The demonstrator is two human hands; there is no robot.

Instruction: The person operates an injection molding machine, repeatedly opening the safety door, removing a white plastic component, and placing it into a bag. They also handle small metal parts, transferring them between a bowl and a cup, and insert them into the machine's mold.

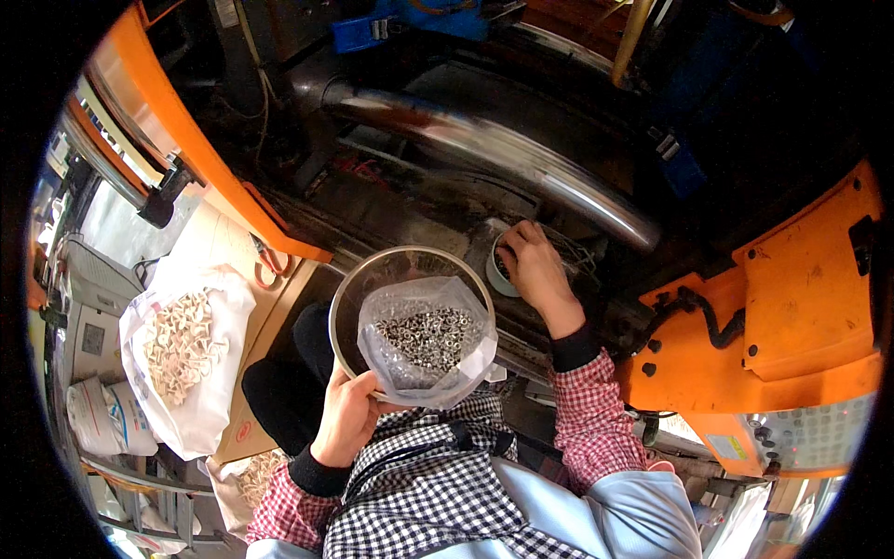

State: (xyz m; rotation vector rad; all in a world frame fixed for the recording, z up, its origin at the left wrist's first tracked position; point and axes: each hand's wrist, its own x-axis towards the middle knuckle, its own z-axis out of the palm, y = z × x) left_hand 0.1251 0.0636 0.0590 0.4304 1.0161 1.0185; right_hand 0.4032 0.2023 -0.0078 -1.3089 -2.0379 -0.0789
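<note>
My left hand (349, 416) grips the near rim of a round metal bowl (346, 326), thumb over the edge. Inside the bowl lies a clear plastic bag (410, 296), its mouth spread wide. Many small shiny metal nuts (428, 339) fill the bag. To the right, my right hand (535, 268) bends down into a small pale cup (496, 272) on the dark machine ledge. Its fingers are drawn together over the cup's mouth, and the fingertips are hidden. Dark contents show faintly in the cup; I cannot make them out.
A thick polished metal bar (503, 154) crosses beyond the cup. Orange machine panels stand on the left (200, 140) and right (810, 289). At left, a white bag of beige plastic parts (186, 345) rests on cardboard, near red-handled scissors (268, 263).
</note>
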